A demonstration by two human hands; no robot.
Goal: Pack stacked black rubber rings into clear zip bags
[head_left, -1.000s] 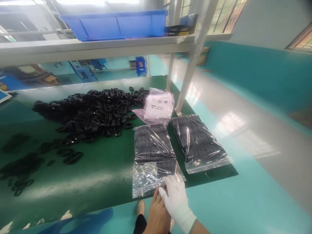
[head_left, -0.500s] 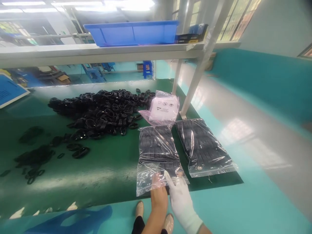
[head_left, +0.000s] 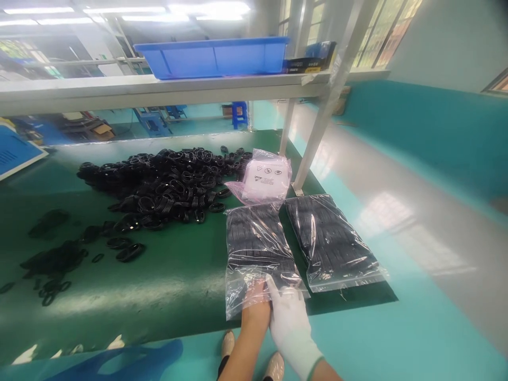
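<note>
A clear plastic bag (head_left: 256, 248) packed with black rings lies on the green bench mat (head_left: 166, 286), its mouth at the near edge. My bare left hand (head_left: 254, 304) is tucked in at that mouth, and its fingers show through the film. My white-gloved right hand (head_left: 289, 317) lies beside it on the bag's right near corner, index finger stretched over the plastic and the other fingers closed on the edge. Both hands grip the bag's open end.
A second filled clear bag (head_left: 333, 241) lies to the right by the mat's edge. Pink empty bags (head_left: 264, 180) sit behind. A big heap of black rings (head_left: 166, 182) covers the middle, with loose rings (head_left: 55, 262) at left. A blue tray (head_left: 214, 55) stands on the shelf above, held by slanted posts (head_left: 317, 132).
My left hand has slid forward from below the bench edge into the bag's mouth. My right hand moved slightly forward along the bag's edge. The view shifted a little.
</note>
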